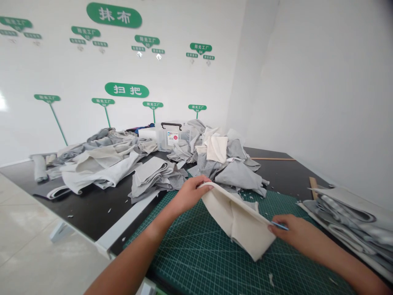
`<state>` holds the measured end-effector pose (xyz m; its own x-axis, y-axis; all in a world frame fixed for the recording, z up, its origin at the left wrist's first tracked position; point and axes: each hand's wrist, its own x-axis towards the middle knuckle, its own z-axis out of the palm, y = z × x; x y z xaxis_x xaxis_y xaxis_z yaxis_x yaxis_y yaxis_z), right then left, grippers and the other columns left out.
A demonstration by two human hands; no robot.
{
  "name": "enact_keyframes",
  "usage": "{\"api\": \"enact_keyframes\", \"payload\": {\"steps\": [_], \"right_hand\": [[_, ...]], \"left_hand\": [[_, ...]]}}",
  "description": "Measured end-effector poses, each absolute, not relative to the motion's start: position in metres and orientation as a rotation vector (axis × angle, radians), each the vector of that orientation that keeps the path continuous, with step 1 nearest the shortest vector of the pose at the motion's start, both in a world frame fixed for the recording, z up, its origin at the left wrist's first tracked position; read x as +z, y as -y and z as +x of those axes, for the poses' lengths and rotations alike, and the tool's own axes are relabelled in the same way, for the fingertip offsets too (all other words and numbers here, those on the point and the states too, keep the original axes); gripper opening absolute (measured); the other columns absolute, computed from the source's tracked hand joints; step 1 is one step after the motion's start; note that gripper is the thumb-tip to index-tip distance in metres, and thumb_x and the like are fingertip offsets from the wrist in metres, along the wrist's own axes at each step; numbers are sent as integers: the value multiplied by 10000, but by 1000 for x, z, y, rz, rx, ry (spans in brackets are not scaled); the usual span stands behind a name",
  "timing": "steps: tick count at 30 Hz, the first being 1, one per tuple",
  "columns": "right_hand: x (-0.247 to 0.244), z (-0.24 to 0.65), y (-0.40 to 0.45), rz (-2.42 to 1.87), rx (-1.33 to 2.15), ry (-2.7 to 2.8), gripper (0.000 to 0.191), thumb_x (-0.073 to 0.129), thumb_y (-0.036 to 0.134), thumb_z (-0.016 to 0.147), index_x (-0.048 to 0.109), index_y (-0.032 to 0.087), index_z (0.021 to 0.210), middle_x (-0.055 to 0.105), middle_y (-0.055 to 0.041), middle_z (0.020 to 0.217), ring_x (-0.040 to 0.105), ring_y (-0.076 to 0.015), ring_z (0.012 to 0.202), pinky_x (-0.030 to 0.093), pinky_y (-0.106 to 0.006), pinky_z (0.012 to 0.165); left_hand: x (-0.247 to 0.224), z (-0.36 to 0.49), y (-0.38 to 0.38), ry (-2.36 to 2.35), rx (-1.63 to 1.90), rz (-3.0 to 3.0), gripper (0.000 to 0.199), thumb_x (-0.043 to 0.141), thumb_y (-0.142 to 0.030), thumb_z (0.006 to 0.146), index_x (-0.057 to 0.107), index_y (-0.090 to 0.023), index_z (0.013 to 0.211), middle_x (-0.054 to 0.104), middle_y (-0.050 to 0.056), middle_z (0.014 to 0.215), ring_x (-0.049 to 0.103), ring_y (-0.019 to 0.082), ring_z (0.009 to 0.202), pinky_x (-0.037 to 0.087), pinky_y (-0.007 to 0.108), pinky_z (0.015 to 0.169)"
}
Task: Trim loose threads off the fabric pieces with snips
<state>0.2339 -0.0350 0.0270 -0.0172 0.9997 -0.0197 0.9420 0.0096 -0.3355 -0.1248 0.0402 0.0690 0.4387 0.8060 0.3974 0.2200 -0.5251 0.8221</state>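
Observation:
A cream cloth point(245, 223) is stretched between my two hands above a green cutting mat point(196, 262) with grid lines. My left hand point(193, 190) pinches its upper left corner. At the cloth's right end, my right hand point(284, 229) grips the edge and also has a thin blue tool point(279, 225) between the fingers; what kind of tool cannot be made out. The cloth sags in the middle, with a fold down it. Under it, a bit of grey fabric shows behind its upper edge.
Heaps of grey and white cloth point(239, 174) lie behind the mat, with more fabric point(101, 159) at the left. A clear lidded box point(166, 137) stands at the back. Layered fabric point(353, 221) is stacked at the right, near a wooden strip point(313, 186).

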Motion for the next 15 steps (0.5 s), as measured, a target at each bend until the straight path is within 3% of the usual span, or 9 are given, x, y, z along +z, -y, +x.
{"api": "enact_keyframes", "payload": {"steps": [3,9,15], "right_hand": [[35,238,33,-2036,310,2008,362,519,550,850,698,238,892,728,-57,873,670,-258,769,404,-268,607],[71,237,40,-2126,41,1848,392,432,612,904,628,275,944,689,-21,751,642,-246,682,383,-285,590],[111,228,62,-2129,-210,1595,448,448,700,858,626,351,1077,715,-60,941,633,-299,708,391,-364,631]], "left_hand": [[77,-124,-35,-847,1207,1952,243,506,-367,932,640,-167,903,613,6,852,539,145,806,405,234,728],[96,-126,-28,-931,1395,1863,286,497,-422,939,628,-168,916,596,9,839,506,150,791,386,227,693],[124,-132,-19,-847,1623,1792,245,532,-399,932,628,-176,908,569,16,833,490,144,784,395,231,697]]}}
